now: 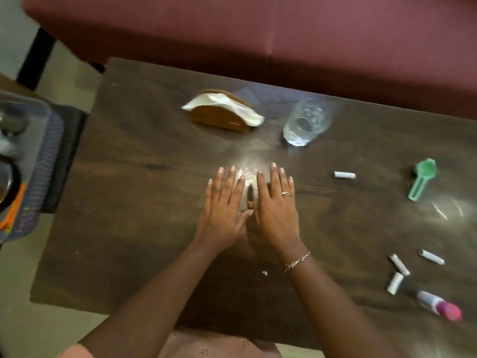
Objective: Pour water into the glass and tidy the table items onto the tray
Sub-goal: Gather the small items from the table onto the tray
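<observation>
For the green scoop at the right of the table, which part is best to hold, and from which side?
Probably the handle of the green scoop, pinched across its narrow width from the near side with the right hand: it lies flat, its handle points toward the person, and the round bowl is at the far end.

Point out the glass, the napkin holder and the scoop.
glass (305, 122), head view, on its clear side.
napkin holder (219, 118), head view, on its wooden front.
scoop (422, 180), head view, top of its handle.
</observation>
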{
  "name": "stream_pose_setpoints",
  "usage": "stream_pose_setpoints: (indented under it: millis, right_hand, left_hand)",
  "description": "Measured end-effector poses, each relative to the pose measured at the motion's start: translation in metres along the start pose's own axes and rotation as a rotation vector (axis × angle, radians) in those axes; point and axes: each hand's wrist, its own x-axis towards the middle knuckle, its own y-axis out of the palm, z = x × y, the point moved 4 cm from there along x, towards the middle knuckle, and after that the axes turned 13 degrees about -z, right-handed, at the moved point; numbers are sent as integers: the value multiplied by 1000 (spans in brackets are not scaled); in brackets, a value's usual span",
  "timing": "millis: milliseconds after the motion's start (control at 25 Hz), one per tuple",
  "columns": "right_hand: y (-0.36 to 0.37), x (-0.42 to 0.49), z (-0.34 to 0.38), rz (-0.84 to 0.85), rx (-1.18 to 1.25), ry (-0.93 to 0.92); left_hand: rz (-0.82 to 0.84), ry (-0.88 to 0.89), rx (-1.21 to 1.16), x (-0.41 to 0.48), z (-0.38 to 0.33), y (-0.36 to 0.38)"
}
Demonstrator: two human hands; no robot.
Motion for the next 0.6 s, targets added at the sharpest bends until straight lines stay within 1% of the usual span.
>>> stream_pose_setpoints:
  millis: [200, 320, 360, 440, 520, 600]
  right_hand:
    - [-33, -28, -96, -98, -28, 169]
    - [-49, -43, -141, -170, 15, 230]
    - [-53, -51, -159, -183, 46, 278]
    - [-63, -71, -205, -220, 109, 433]
    - [-71, -96, -258, -195, 124, 627]
    - [-74, -121, -311, -60, 29, 774]
  left_hand:
    - [-8, 129, -130, 22, -105, 23]
    - [-1, 179, -184, 32, -150, 31]
    - [5, 213, -189, 36, -163, 34]
    - [27, 314, -186, 43, -188, 39]
    - [45, 449, -176, 44, -213, 45]
    - [56, 619, -166, 36, -241, 55]
